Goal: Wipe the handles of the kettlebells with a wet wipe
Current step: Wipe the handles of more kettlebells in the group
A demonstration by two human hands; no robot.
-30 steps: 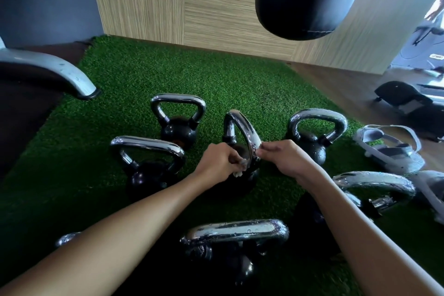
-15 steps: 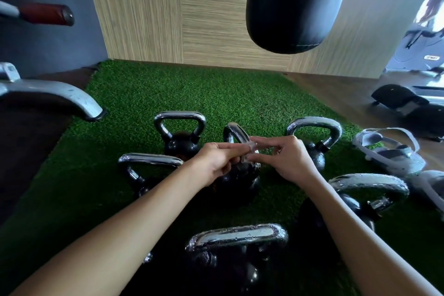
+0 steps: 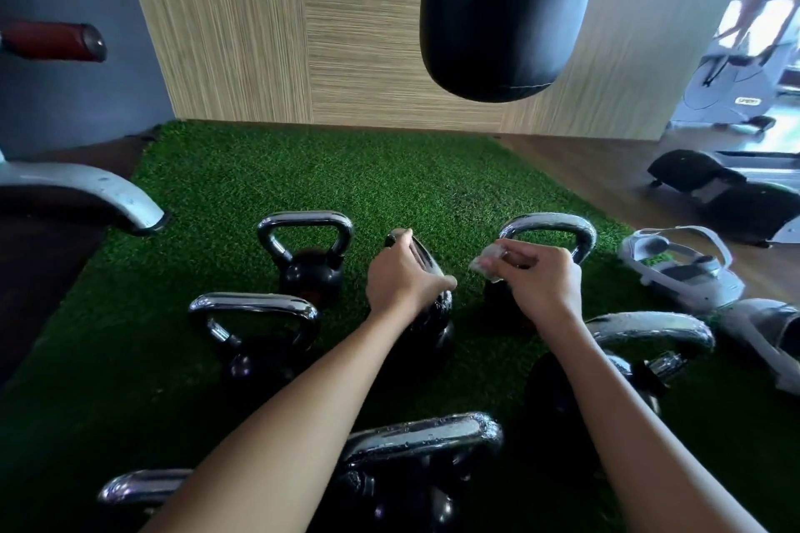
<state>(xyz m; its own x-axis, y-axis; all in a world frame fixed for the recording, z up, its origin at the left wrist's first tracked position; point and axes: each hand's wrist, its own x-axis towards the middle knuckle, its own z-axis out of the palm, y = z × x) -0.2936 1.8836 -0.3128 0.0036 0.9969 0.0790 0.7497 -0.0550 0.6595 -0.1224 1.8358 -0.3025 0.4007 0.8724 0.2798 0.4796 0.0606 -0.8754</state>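
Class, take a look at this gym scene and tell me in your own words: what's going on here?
A person reaches over a cluster of kettlebells on green turf. The left hand grips the middle kettlebell's handle. The right hand pinches a small wet wipe, held off that handle, in front of the far-right kettlebell; whether it touches that one is unclear. Droplets on the nearest handle suggest some wiping is done.
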